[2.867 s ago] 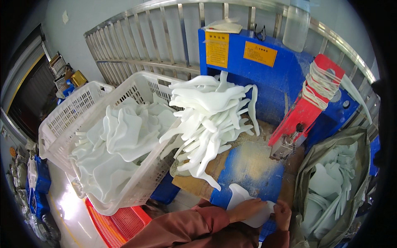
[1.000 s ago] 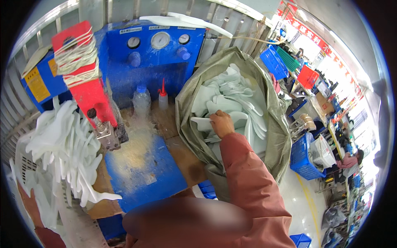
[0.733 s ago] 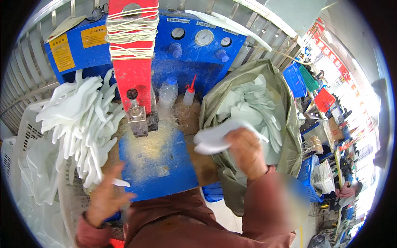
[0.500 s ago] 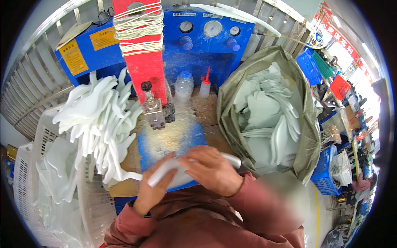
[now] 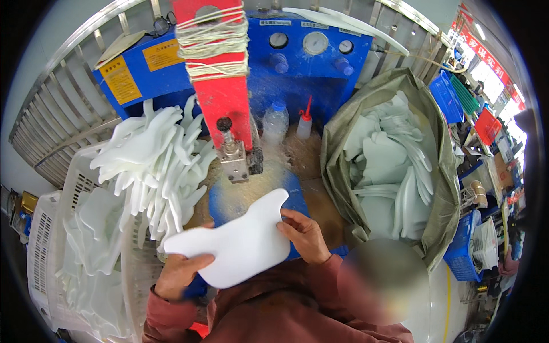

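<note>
A curved white foam piece (image 5: 240,246) is held out flat in front of me, its broad face toward the view and one narrow end pointing up. My left hand (image 5: 180,273) pinches its left end, with the thumb on top and most fingers hidden underneath. At the right edge my right hand (image 5: 306,235) grips it between thumb and fingers. Both hands are closed on it. Just beyond the piece is a blue work surface (image 5: 294,191) dusted with pale powder, below a red machine arm (image 5: 223,106) wound with cord and ending in a metal head (image 5: 233,163).
A heap of similar white pieces (image 5: 151,154) lies to the left, above white plastic crates (image 5: 80,171). On the right stands a green woven sack (image 5: 337,160) holding more pieces. Behind are a clear bottle (image 5: 275,123), a red-tipped squeeze bottle (image 5: 305,123) and a blue gauge panel (image 5: 257,43).
The foam piece, earlier bent and seen mostly edge-on between my hands, is now opened out flat. My hands have moved apart to its two sides, and the whole view has shifted slightly.
</note>
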A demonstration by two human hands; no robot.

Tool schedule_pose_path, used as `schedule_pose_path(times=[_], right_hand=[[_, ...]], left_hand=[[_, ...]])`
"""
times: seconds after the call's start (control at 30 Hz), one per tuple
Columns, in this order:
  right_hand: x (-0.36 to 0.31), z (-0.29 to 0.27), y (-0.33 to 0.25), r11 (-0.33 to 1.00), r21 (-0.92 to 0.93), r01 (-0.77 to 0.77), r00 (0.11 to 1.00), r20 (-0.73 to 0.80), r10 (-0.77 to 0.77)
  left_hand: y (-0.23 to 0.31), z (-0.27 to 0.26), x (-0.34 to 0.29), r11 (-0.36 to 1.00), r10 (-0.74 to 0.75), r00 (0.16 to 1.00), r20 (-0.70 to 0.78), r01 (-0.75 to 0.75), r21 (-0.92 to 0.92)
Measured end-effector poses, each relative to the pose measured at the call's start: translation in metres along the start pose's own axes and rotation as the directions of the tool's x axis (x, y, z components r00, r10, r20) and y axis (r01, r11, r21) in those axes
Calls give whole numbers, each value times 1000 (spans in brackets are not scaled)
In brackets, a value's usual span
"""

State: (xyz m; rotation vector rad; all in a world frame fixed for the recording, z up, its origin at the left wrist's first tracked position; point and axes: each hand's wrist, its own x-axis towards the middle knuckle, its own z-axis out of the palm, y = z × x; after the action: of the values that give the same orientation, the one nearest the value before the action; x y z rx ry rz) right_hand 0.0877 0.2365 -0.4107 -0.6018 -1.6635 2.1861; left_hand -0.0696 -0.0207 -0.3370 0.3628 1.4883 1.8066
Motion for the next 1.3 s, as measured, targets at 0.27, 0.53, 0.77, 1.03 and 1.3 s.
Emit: schedule_pose_path(times=[0.27, 0.53, 0.77, 1.03, 1.3], right_hand=[[22, 45, -12, 996, 90, 15, 999, 32, -18], [35, 69, -31, 979, 163, -119, 974, 211, 83], [34, 71, -32, 980, 163, -111, 984, 157, 86], [32, 55, -34, 981, 181, -64, 996, 79, 50], [39, 39, -33, 990, 142, 3, 1000, -2, -3]], left_hand=[[11, -28, 3, 997, 67, 974, -218, -75, -28], [35, -45, -5, 985, 172, 944, -282, -165, 52], [41, -37, -1, 988, 154, 949, -276, -150, 36], [35, -31, 18, 988, 153, 963, -221, -149, 36], [36, -21, 40, 986, 164, 975, -149, -161, 32]])
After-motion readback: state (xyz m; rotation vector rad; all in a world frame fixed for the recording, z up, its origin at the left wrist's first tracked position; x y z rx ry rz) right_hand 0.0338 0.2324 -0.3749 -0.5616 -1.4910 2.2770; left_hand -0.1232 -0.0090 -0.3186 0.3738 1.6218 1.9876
